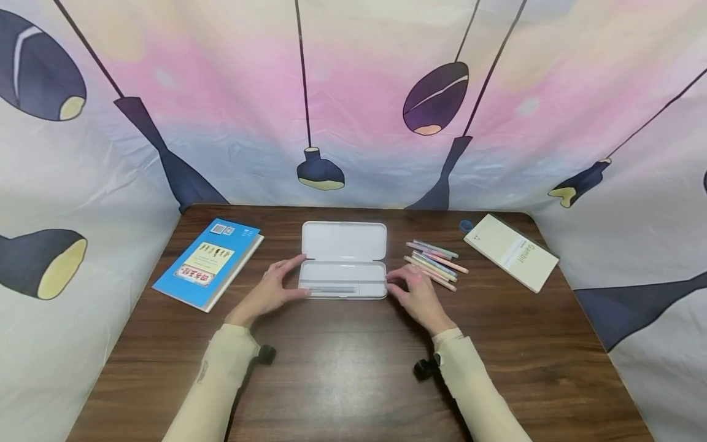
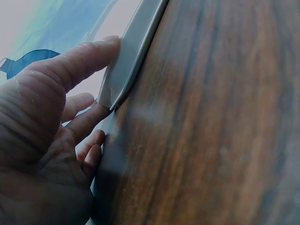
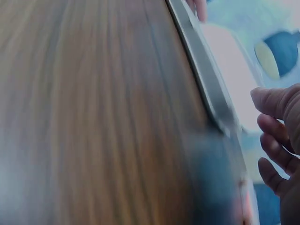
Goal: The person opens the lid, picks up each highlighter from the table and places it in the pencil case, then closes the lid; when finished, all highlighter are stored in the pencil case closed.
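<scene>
A white pencil case (image 1: pixel 342 271) stands open at the middle of the table, its lid (image 1: pixel 345 240) tipped back toward the curtain. In its front compartment lies a clear, slim strip-like item (image 1: pixel 334 290). My left hand (image 1: pixel 269 291) grips the left end of the case, thumb at the front corner and index finger near the hinge; the left wrist view shows the thumb (image 2: pixel 89 61) against the case's side. At the right end, my right hand (image 1: pixel 417 294) has loosely bent fingers; in the right wrist view its thumb (image 3: pixel 272 101) is close to the case, holding nothing.
Several pastel pens (image 1: pixel 436 264) lie in a loose pile just beyond the right hand. A blue book (image 1: pixel 207 264) is on the left, a cream notebook (image 1: pixel 510 252) on the right with a small blue ring (image 1: pixel 466 226) beside it. A patterned curtain (image 1: pixel 353 123) hangs behind the table.
</scene>
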Demonstrator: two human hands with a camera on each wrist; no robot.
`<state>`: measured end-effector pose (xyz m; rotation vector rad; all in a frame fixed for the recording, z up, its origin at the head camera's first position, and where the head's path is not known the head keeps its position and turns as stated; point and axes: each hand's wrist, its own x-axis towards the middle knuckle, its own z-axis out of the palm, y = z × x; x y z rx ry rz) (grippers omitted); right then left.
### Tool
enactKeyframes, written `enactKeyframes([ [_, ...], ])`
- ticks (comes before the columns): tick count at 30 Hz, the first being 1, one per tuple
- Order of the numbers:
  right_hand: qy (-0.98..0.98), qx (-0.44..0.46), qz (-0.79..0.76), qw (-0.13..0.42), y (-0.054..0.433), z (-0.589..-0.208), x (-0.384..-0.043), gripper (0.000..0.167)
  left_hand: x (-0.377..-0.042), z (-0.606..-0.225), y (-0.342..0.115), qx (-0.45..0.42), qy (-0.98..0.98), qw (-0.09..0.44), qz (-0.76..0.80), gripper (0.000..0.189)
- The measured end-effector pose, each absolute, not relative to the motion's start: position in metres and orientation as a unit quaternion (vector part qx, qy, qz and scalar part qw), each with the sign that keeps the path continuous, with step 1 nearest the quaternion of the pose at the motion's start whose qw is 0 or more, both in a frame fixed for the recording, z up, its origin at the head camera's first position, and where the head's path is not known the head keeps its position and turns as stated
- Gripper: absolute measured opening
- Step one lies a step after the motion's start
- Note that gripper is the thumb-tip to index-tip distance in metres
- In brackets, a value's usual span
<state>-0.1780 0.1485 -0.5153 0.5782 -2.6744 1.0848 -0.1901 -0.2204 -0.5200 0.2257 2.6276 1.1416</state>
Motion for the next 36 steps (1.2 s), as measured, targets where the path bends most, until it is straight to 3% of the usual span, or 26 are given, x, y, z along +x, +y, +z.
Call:
enactKeyframes([
  [12,-0.916,0.092,0.366,0.132,0.222,-0.525,-0.164,0.032,-0.193,-0.518,-0.219,0.078,0.907,0.134,0.391,0.094],
  [17,-0.92,0.046,0.364,0.14,0.241,-0.527,-0.159,0.031,-0.194,-0.518,-0.218,0.083,0.91,0.127,0.385,0.094],
  [26,-0.928,0.02,0.357,0.107,0.25,-0.537,-0.157,0.032,-0.192,-0.524,-0.22,0.084,0.912,0.127,0.381,0.094],
  [36,-0.925,0.014,0.358,0.127,0.249,-0.544,-0.161,0.023,-0.192,-0.519,-0.219,0.078,0.91,0.136,0.384,0.094],
])
